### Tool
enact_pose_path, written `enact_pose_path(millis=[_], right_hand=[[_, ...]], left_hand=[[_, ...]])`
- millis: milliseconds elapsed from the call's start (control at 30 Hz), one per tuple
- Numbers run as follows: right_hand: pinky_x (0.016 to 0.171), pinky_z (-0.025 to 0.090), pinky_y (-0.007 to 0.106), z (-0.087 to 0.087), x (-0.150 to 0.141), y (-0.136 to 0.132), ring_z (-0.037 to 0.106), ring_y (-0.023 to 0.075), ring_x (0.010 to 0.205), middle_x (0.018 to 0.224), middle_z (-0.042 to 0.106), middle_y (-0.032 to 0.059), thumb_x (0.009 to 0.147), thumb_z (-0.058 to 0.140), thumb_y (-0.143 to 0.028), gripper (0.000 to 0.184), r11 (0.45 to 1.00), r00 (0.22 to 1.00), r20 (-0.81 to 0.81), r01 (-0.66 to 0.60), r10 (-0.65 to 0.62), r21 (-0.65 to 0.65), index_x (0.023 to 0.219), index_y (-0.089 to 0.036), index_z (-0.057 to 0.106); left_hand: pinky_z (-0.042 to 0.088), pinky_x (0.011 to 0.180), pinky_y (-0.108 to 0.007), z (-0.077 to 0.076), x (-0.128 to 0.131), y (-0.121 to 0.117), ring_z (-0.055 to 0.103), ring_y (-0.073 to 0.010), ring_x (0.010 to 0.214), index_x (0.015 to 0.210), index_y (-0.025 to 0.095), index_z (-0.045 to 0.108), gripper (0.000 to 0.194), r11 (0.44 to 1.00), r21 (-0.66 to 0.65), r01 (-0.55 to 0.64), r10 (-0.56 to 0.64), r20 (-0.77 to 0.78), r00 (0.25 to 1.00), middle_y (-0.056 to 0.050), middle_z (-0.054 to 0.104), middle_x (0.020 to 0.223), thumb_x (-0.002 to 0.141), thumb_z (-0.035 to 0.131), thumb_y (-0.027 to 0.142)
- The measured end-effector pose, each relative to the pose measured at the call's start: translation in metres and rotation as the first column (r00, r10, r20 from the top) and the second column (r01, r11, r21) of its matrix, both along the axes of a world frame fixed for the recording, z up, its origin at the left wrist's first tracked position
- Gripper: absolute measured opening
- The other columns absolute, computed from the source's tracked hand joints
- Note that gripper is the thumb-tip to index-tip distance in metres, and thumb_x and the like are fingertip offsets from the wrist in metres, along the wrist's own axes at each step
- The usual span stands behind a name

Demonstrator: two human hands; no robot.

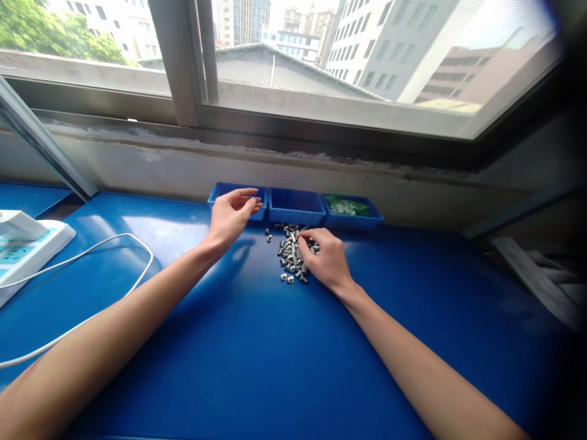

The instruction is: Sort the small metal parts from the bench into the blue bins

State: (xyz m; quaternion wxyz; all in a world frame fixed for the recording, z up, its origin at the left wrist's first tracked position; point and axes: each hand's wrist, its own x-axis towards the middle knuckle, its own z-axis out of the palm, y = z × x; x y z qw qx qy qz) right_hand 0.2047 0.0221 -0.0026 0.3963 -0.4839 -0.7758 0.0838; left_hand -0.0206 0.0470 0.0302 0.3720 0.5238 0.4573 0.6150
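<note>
A small heap of shiny metal screws (290,252) lies on the blue tabletop, with a few loose ones at its edges. My right hand (324,255) reaches into the heap from the right, thumb and fingers curled together at the screws; what is between the fingertips cannot be made out. Above the left blue bin (214,198), my left hand (233,214) hovers with fingers loosely bent and apart, and nothing shows in it. The hand partly hides that bin's inside.
A middle blue bin (296,215) and a right blue bin (355,223) holding a green-and-clear plastic bag (347,206) stand in the row by the wall. At left are a white power strip (41,247) and a looping white cable (149,250). Behind is a window frame (321,131).
</note>
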Motion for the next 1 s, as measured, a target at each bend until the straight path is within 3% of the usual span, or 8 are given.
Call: enact_pose_path(millis=[67,167,233,333,533,733,900,1000], right_hand=[[0.087,0.053,0.04,0.0,0.0,0.0,0.069,0.0247,0.091,0.092,0.075,0.0058,0.089,0.059,-0.021,0.013,1.0,1.0,-0.004,-0.002,0.002,0.006,0.086,-0.021,0.071],[0.086,0.053,0.04,0.0,0.0,0.0,0.069,0.0245,0.09,0.092,0.075,0.0057,0.089,0.059,-0.021,0.013,1.0,1.0,-0.005,-0.002,0.002,0.016,0.086,-0.021,0.071],[0.086,0.052,0.039,0.0,0.0,0.0,0.068,0.0243,0.09,0.091,0.075,0.0057,0.088,0.059,-0.02,0.013,1.0,1.0,-0.001,-0.002,0.002,0.02,0.086,-0.021,0.071],[0.086,0.052,0.039,-0.001,0.0,0.001,0.068,0.0241,0.09,0.091,0.075,0.0059,0.088,0.059,-0.019,0.012,1.0,1.0,0.004,0.001,-0.001,0.027,0.086,-0.02,0.071],[0.085,0.052,0.038,-0.003,0.0,0.0,0.067,0.0236,0.089,0.091,0.075,0.0059,0.088,0.058,-0.018,0.013,1.0,1.0,0.008,-0.001,0.001,0.028,0.087,-0.02,0.071],[0.085,0.051,0.037,-0.003,0.0,-0.001,0.067,0.0235,0.09,0.089,0.075,0.0052,0.088,0.058,-0.017,0.013,1.0,1.0,0.004,-0.004,0.004,0.015,0.085,-0.021,0.071],[0.085,0.051,0.037,-0.003,0.001,0.0,0.066,0.0229,0.09,0.091,0.075,0.0049,0.088,0.058,-0.017,0.014,1.0,1.0,0.007,-0.014,0.014,0.017,0.087,-0.021,0.071],[0.085,0.051,0.037,-0.003,0.001,0.0,0.066,0.023,0.089,0.091,0.075,0.0052,0.088,0.058,-0.017,0.013,1.0,1.0,0.006,-0.015,0.015,0.017,0.087,-0.021,0.071]], left_hand=[[0.061,0.081,-0.033,-0.005,0.001,-0.004,0.075,-0.0205,0.083,0.1,0.013,0.074,0.021,0.991,0.111,0.07,-0.035,-0.292,0.956,-0.009,0.078,0.089,0.087,0.062,0.025],[0.058,0.087,-0.036,-0.016,0.0,-0.009,0.073,-0.0226,0.092,0.103,0.016,0.076,0.023,0.932,0.277,0.235,0.018,-0.682,0.731,-0.01,0.077,0.104,0.087,0.061,0.022],[0.056,0.093,-0.039,-0.023,-0.002,-0.011,0.069,-0.026,0.104,0.11,0.017,0.075,0.028,0.898,0.287,0.332,0.049,-0.817,0.574,-0.011,0.074,0.114,0.086,0.062,0.023],[0.056,0.091,-0.04,-0.035,-0.004,-0.01,0.067,-0.0274,0.106,0.11,0.017,0.075,0.027,0.876,0.283,0.391,0.073,-0.878,0.473,-0.011,0.073,0.115,0.088,0.061,0.025],[0.056,0.086,-0.035,-0.049,-0.006,-0.002,0.07,-0.0231,0.094,0.103,0.016,0.076,0.026,0.849,0.311,0.426,0.049,-0.851,0.522,-0.011,0.074,0.106,0.097,0.053,0.026],[0.056,0.08,-0.029,-0.043,-0.006,-0.006,0.073,-0.0203,0.086,0.1,0.019,0.077,0.023,0.867,0.247,0.432,-0.092,-0.773,0.627,-0.007,0.077,0.1,0.094,0.059,0.033],[0.058,0.076,-0.029,-0.034,-0.005,-0.009,0.073,-0.0204,0.08,0.095,0.016,0.077,0.03,0.932,0.025,0.36,-0.32,-0.406,0.856,-0.008,0.078,0.091,0.082,0.075,0.043],[0.057,0.071,-0.027,-0.032,-0.008,-0.007,0.07,-0.0171,0.071,0.092,0.014,0.078,0.035,0.931,-0.094,0.353,-0.365,-0.198,0.91,-0.007,0.076,0.079,0.078,0.078,0.046]])
